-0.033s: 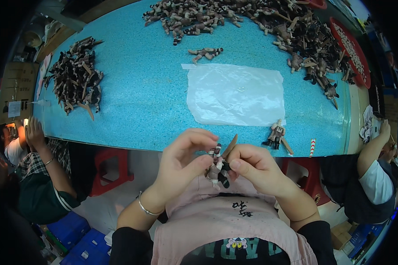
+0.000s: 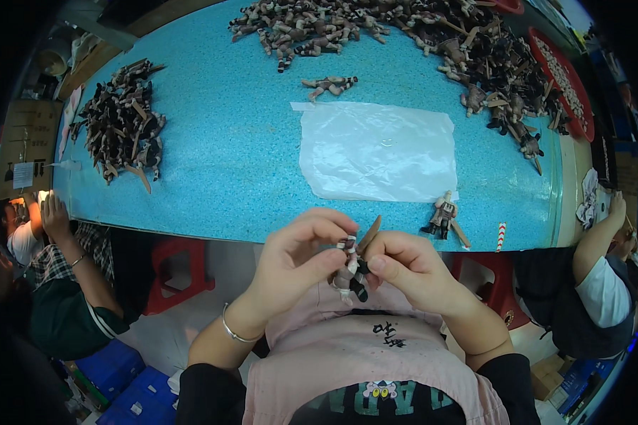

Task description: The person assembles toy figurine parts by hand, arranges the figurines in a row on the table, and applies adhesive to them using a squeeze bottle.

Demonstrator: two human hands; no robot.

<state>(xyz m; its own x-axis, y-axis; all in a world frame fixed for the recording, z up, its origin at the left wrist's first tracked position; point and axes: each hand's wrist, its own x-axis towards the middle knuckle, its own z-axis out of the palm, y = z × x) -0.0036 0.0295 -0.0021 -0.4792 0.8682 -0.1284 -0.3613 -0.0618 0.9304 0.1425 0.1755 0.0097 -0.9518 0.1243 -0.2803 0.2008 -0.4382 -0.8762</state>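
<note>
A small toy figure [image 2: 346,278] in grey-white, brown and black is held in front of my apron, just off the table's near edge. My left hand [image 2: 299,261] curls round its left side, with thumb and fingertips closed at a striped limb. Thumb and forefinger of my right hand [image 2: 410,270] pinch the figure's dark part from the other side. A flat brown pointed piece [image 2: 370,234] sticks up between the hands; where it joins is hidden. Another figure [image 2: 443,214] lies on the table beyond my right hand, with a similar brown piece beside it.
A blue table [image 2: 220,142] carries a taped clear plastic sheet [image 2: 379,152]. Figure piles lie at left [image 2: 124,124], back [image 2: 312,32] and right [image 2: 500,71]. One loose figure [image 2: 329,86] lies beyond the sheet. A red tray [image 2: 587,126] holds small pale pieces. Other people sit at both sides.
My left fingers have shifted slightly down and to the right against the figure's striped limb. My right hand stays where it was.
</note>
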